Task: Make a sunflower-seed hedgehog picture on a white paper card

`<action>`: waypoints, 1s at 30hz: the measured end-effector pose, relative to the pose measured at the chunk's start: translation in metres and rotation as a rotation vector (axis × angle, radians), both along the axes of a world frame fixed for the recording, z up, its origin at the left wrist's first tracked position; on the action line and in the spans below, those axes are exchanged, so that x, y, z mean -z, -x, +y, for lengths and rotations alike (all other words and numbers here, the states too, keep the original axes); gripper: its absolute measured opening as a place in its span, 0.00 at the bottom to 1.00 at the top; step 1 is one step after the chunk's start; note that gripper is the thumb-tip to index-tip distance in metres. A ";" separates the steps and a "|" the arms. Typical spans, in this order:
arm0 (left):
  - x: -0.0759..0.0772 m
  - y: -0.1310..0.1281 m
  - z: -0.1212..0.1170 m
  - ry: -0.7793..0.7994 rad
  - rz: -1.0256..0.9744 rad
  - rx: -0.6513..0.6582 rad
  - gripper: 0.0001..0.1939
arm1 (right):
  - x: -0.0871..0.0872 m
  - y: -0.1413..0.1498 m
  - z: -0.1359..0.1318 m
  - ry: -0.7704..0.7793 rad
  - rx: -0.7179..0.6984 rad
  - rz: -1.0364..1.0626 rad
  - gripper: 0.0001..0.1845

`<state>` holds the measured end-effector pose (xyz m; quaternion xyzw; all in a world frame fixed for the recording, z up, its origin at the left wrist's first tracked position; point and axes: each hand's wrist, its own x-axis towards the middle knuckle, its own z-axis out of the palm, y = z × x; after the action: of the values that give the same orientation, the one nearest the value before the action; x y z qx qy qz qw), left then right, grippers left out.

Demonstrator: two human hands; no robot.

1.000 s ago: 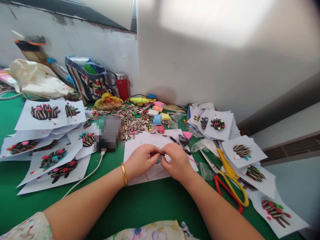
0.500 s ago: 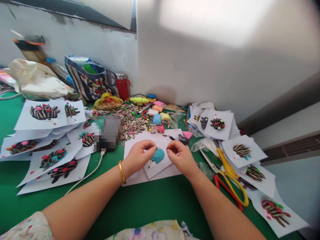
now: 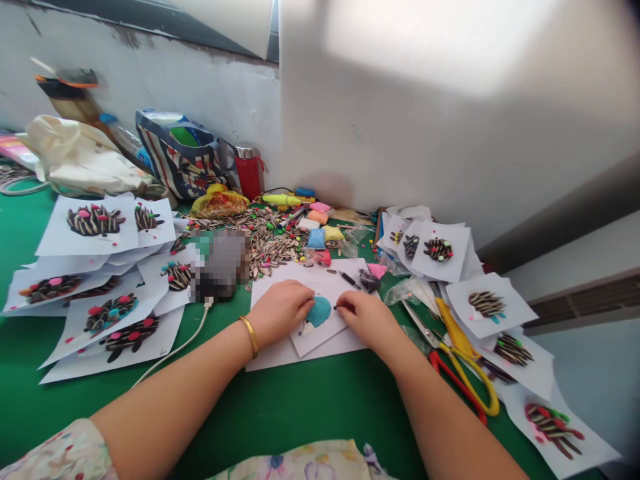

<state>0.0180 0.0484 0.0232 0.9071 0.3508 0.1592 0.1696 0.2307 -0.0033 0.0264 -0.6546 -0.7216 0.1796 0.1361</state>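
Note:
A rounded patch of blue modelling clay (image 3: pixel 320 311) lies on a small white card (image 3: pixel 313 345), with a white pointed part at its lower left. Under the card is a larger white sheet (image 3: pixel 267 357). My left hand (image 3: pixel 280 310) is closed at the left side of the blue patch, fingertips together; what they hold, if anything, is hidden. On the other side, my right hand (image 3: pixel 365 321) pinches a small dark piece (image 3: pixel 337 307) close to the patch's right edge. Just beyond the hands lie a black pen (image 3: pixel 349 280) and a dark lump in clear wrapping (image 3: pixel 369 280).
A heap of striped sunflower seeds (image 3: pixel 273 243) and coloured clay packs (image 3: pixel 317 238) sit behind the sheet. Cards with seed hedgehogs (image 3: pixel 95 222) are stacked on the left, more (image 3: pixel 487 303) on the right. Scissors (image 3: pixel 463 363) and a yellow cutter (image 3: pixel 453 327) lie right. A blurred-out device (image 3: pixel 219 267) has a white cable.
Both hands have come down nearer the card, the left with its fingers lower beside the blue patch. The view has shifted slightly.

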 end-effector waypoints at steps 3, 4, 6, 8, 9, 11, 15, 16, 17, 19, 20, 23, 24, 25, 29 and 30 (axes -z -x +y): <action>-0.001 0.001 -0.002 -0.010 0.018 -0.048 0.12 | -0.001 -0.001 -0.001 -0.056 0.007 0.003 0.05; -0.002 0.002 -0.003 -0.013 0.024 -0.060 0.12 | -0.001 -0.002 -0.001 -0.074 0.008 0.012 0.05; -0.003 0.003 -0.005 -0.019 0.042 -0.076 0.13 | 0.000 -0.003 -0.001 -0.092 0.016 0.036 0.05; -0.004 0.003 -0.005 -0.024 0.058 -0.082 0.14 | 0.001 -0.004 -0.001 -0.095 0.021 0.074 0.04; -0.004 0.003 -0.006 -0.024 0.061 -0.083 0.14 | 0.003 -0.004 0.000 -0.095 0.020 0.102 0.04; -0.004 0.002 -0.006 -0.019 0.052 -0.078 0.14 | 0.006 -0.004 0.001 -0.106 0.011 0.172 0.03; -0.003 -0.001 -0.004 -0.005 -0.017 0.005 0.13 | 0.014 -0.002 0.005 -0.158 -0.044 0.312 0.04; -0.002 -0.002 -0.004 -0.004 -0.031 0.037 0.13 | 0.016 -0.001 0.006 -0.172 -0.070 0.336 0.04; 0.000 -0.002 -0.003 -0.004 -0.037 0.061 0.14 | 0.018 0.000 0.007 -0.184 -0.096 0.355 0.04; 0.003 -0.002 -0.001 -0.018 -0.028 0.057 0.15 | 0.020 0.002 0.008 -0.202 -0.136 0.381 0.03; 0.005 -0.002 0.000 -0.037 -0.019 0.021 0.15 | 0.021 0.003 0.008 -0.210 -0.144 0.391 0.03; 0.008 0.001 0.005 -0.113 -0.019 -0.131 0.15 | 0.019 0.004 0.007 -0.235 -0.103 0.386 0.04; 0.008 0.002 0.006 -0.122 -0.028 -0.161 0.15 | 0.017 0.003 0.006 -0.234 -0.064 0.372 0.04; 0.008 0.003 0.006 -0.115 -0.035 -0.173 0.16 | 0.014 0.002 0.004 -0.222 -0.017 0.351 0.05; 0.006 0.003 0.003 -0.030 -0.020 -0.166 0.16 | 0.004 -0.002 -0.001 -0.114 0.099 0.245 0.08; 0.005 0.002 0.001 -0.017 -0.011 -0.168 0.16 | 0.003 -0.002 -0.002 -0.095 0.101 0.231 0.08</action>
<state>0.0160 0.0492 0.0180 0.8750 0.4233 0.1809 0.1497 0.2329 -0.0052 0.0238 -0.6578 -0.6751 0.2123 0.2580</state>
